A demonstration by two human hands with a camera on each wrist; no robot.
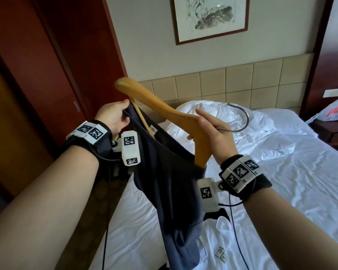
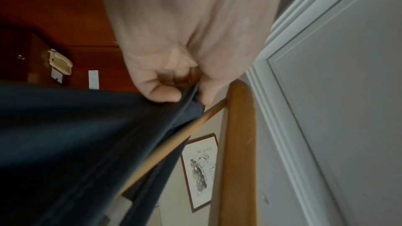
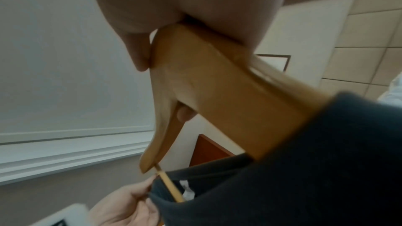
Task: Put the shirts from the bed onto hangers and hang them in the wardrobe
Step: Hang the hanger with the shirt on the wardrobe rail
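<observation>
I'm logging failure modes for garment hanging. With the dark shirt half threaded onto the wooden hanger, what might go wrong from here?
1. Only one arm of the wooden hanger sits inside the dark shirt; the other arm sticks out bare, so the shirt may slide off.
2. The left hand pinches just the collar edge; if that grip slips, the opening may close.
3. The right hand holds the hanger tilted, and its metal hook could snag the bedding.

A bedroom with a big white bed

The bed (image 1: 281, 172) has crumpled white sheets. Behind it is a tan tiled headboard (image 1: 232, 84), and above that a framed ink picture (image 1: 211, 18) on a pale wall. Left of the bed stands dark red wood (image 1: 76, 55).
</observation>
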